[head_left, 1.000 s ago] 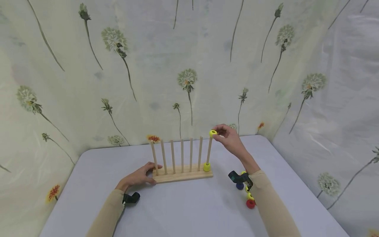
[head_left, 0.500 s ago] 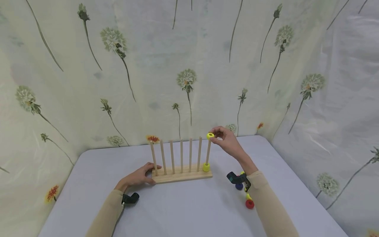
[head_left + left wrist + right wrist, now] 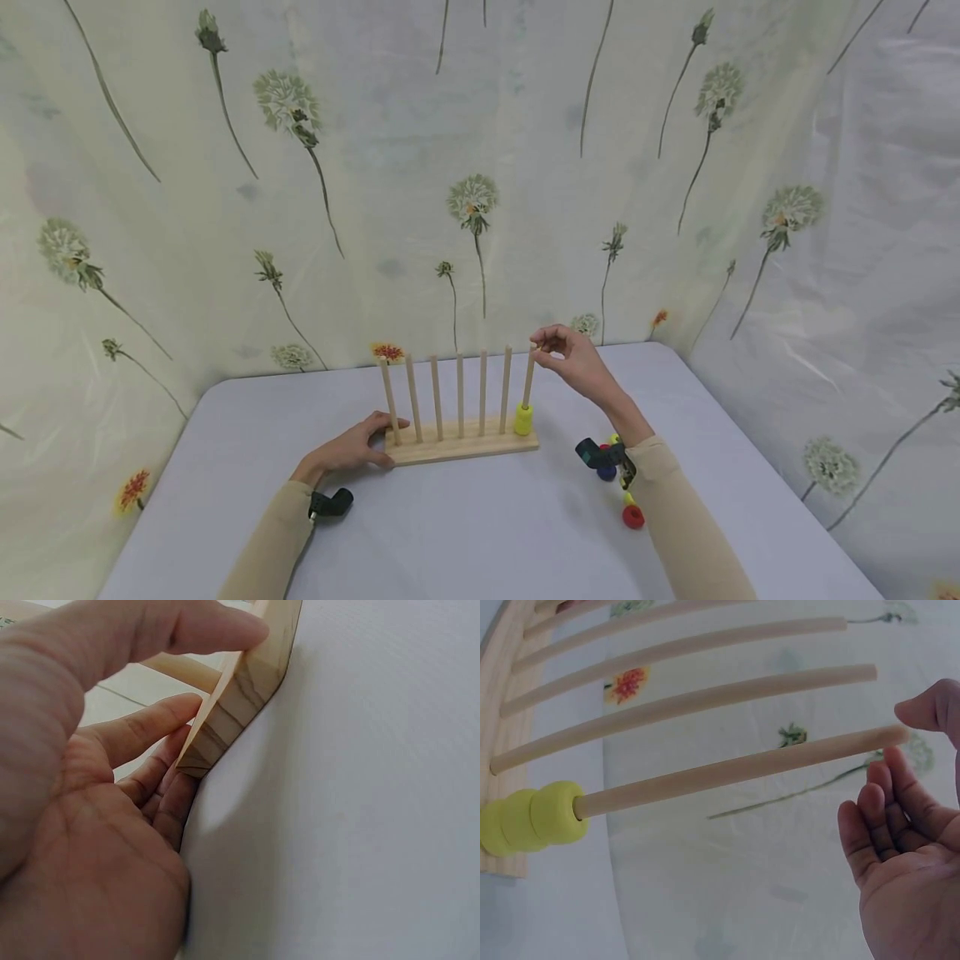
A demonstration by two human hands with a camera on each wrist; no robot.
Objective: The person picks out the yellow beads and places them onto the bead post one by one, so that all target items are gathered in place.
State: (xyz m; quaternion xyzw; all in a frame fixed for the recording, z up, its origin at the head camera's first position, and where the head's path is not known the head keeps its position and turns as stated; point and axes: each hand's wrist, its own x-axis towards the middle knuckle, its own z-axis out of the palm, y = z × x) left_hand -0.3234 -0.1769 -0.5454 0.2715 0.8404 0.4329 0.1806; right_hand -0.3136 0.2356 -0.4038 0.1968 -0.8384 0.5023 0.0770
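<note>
A wooden peg rack (image 3: 465, 450) with a row of upright pegs stands on the table. My left hand (image 3: 352, 443) grips its left end, the thumb along the front edge and the fingers around the far side; the left wrist view shows the bare end of the base (image 3: 229, 712) between them. Yellow beads (image 3: 536, 817) are stacked at the foot of the rightmost peg (image 3: 742, 769). By that peg's top is my right hand (image 3: 570, 358), holding nothing, its thumb and fingers parted around the tip (image 3: 900, 735).
Loose beads lie on the table right of the rack, partly hidden by the right forearm: a red bead (image 3: 633, 517), a blue bead (image 3: 606, 473) and some yellow ones. Behind the white table (image 3: 450, 533) hangs a dandelion-print cloth (image 3: 390, 167).
The right hand has let go of a yellow bead at the top of the rightmost peg, and the bead has dropped onto the stack at its foot. The left hand stays on the rack.
</note>
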